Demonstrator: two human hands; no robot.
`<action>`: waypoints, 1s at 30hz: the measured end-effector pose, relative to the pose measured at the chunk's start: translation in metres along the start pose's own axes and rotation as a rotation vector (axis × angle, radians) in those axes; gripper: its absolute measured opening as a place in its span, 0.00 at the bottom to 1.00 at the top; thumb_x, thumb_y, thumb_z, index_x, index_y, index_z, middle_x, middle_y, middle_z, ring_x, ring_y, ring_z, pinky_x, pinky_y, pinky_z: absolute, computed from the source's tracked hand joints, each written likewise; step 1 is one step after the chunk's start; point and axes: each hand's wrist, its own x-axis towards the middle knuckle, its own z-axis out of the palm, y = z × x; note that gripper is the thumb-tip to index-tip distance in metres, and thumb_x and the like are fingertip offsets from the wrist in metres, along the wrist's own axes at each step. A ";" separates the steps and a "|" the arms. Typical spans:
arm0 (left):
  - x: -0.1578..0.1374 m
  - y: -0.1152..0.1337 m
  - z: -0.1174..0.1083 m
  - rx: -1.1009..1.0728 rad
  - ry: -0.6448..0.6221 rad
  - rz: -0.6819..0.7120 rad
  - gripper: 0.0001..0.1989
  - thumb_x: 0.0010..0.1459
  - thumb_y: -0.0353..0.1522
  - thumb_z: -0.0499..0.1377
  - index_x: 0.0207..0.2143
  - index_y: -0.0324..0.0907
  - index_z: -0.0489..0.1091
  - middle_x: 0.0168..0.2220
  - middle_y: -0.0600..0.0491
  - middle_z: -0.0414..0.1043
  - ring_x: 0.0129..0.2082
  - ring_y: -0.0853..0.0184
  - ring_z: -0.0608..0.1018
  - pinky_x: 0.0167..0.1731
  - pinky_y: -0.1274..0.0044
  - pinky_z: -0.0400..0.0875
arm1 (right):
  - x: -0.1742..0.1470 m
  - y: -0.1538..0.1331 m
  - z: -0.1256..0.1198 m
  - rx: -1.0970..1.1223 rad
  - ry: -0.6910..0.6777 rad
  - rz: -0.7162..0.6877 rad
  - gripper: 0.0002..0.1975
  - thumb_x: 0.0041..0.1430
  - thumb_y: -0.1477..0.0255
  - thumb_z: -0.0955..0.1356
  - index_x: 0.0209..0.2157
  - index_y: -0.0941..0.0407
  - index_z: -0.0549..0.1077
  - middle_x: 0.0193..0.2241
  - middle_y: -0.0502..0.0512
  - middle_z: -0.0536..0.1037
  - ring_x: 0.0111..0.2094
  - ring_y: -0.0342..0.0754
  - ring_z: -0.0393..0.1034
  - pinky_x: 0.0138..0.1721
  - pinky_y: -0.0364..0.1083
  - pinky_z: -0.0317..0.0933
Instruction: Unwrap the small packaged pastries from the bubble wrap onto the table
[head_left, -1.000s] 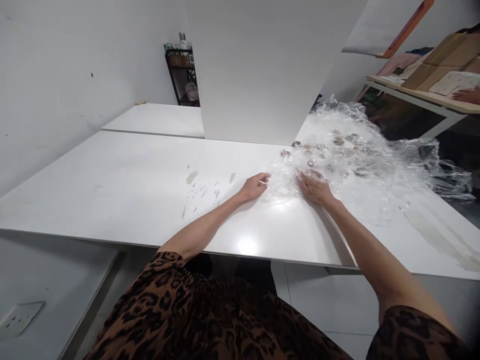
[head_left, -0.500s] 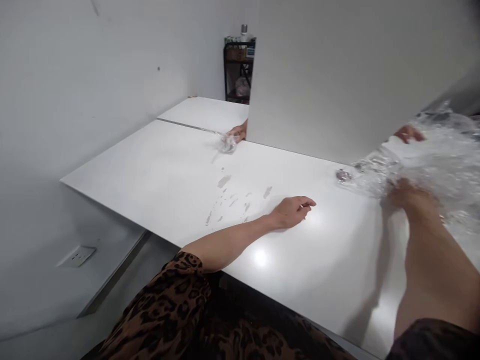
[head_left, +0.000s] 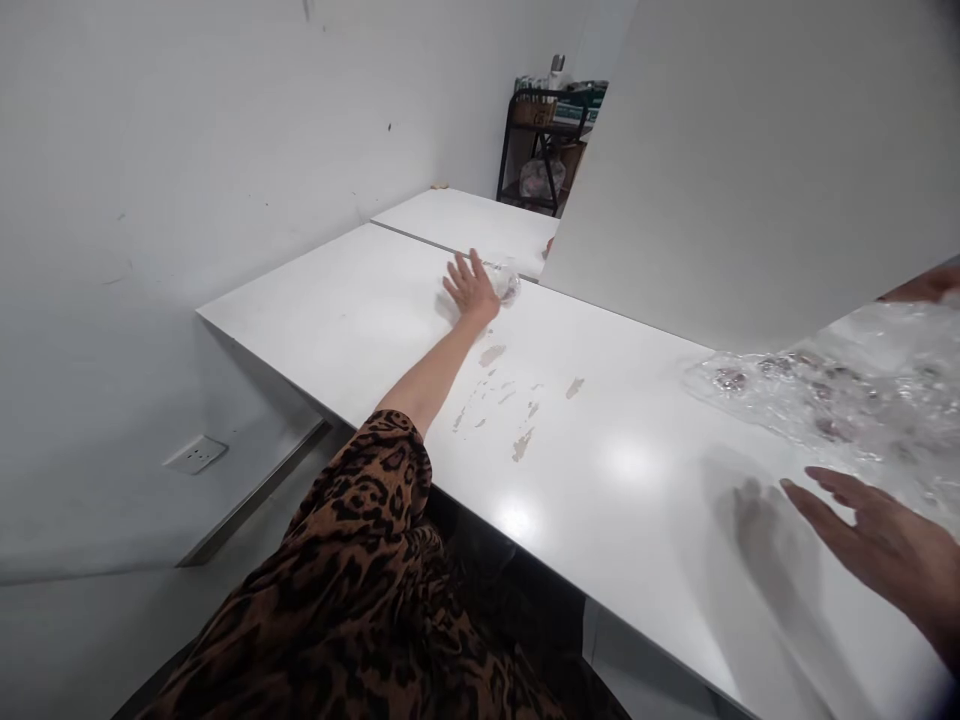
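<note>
My left hand [head_left: 474, 290] is stretched toward the far side of the white table [head_left: 330, 310], its fingers spread. Just right of it lies a small clear plastic bag [head_left: 507, 284], partly hidden behind the hand; I cannot tell whether they touch. My right hand [head_left: 877, 540] is above the table at the right, fingers apart and holding nothing. Beyond it spreads a heap of clear plastic bags [head_left: 840, 400] with small reddish-brown items inside, too blurred to name.
A tall white panel [head_left: 750, 170] stands along the table's far edge. Another person's hand [head_left: 926, 285] shows beside the bags at right. Worn patches [head_left: 493, 355] mark the tabletop. A black shelf [head_left: 544, 150] stands at the back, and a wall socket [head_left: 196, 454] is at left.
My left hand has moved from the table's middle to the far small bag and spread its fingers. My right hand has come back from the plastic heap. The view has shifted left.
</note>
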 end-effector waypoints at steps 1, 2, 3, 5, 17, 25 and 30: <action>0.004 -0.009 -0.010 -0.015 -0.012 -0.018 0.18 0.61 0.24 0.62 0.53 0.37 0.66 0.67 0.47 0.60 0.69 0.53 0.39 0.68 0.54 0.26 | -0.011 -0.018 -0.004 0.011 -0.060 0.032 0.20 0.39 0.45 0.69 0.33 0.40 0.73 0.36 0.67 0.81 0.30 0.68 0.77 0.37 0.65 0.67; 0.005 -0.016 -0.018 -0.039 -0.042 -0.024 0.12 0.61 0.23 0.61 0.47 0.36 0.68 0.60 0.46 0.68 0.67 0.54 0.45 0.68 0.53 0.29 | -0.020 -0.037 -0.007 0.037 -0.108 0.064 0.19 0.40 0.45 0.68 0.33 0.40 0.73 0.35 0.65 0.82 0.30 0.68 0.77 0.37 0.65 0.67; 0.001 -0.020 -0.024 -0.069 -0.076 -0.019 0.06 0.61 0.22 0.59 0.41 0.37 0.68 0.52 0.45 0.73 0.64 0.56 0.52 0.67 0.54 0.34 | -0.027 -0.057 -0.010 0.078 -0.130 0.084 0.18 0.41 0.46 0.68 0.32 0.40 0.73 0.34 0.63 0.82 0.31 0.68 0.77 0.39 0.66 0.68; -0.014 -0.021 -0.032 -0.129 -0.142 0.010 0.07 0.62 0.23 0.56 0.31 0.41 0.66 0.39 0.49 0.74 0.55 0.60 0.63 0.64 0.60 0.48 | -0.034 -0.095 -0.010 0.179 -0.122 0.068 0.17 0.44 0.47 0.68 0.32 0.41 0.73 0.35 0.60 0.82 0.34 0.66 0.79 0.42 0.64 0.70; -0.114 0.083 -0.091 -0.857 -0.623 0.039 0.12 0.64 0.39 0.60 0.34 0.42 0.63 0.34 0.55 0.70 0.32 0.73 0.77 0.40 0.76 0.72 | -0.009 -0.301 0.063 0.630 -0.059 -0.414 0.53 0.45 0.45 0.74 0.67 0.55 0.57 0.65 0.71 0.62 0.62 0.66 0.62 0.58 0.69 0.62; -0.137 0.090 -0.110 -1.027 -0.586 0.143 0.15 0.68 0.44 0.55 0.41 0.40 0.67 0.43 0.50 0.72 0.44 0.68 0.78 0.49 0.73 0.73 | -0.024 -0.334 0.066 1.283 -0.168 -0.148 0.29 0.44 0.51 0.77 0.40 0.55 0.70 0.37 0.53 0.78 0.33 0.45 0.73 0.35 0.46 0.69; -0.158 0.046 -0.088 -0.861 -0.459 -0.267 0.20 0.64 0.49 0.58 0.45 0.43 0.65 0.48 0.47 0.71 0.51 0.61 0.76 0.50 0.70 0.73 | -0.033 -0.309 0.058 1.473 0.174 -0.119 0.28 0.40 0.57 0.80 0.39 0.53 0.68 0.37 0.49 0.77 0.34 0.44 0.73 0.33 0.44 0.69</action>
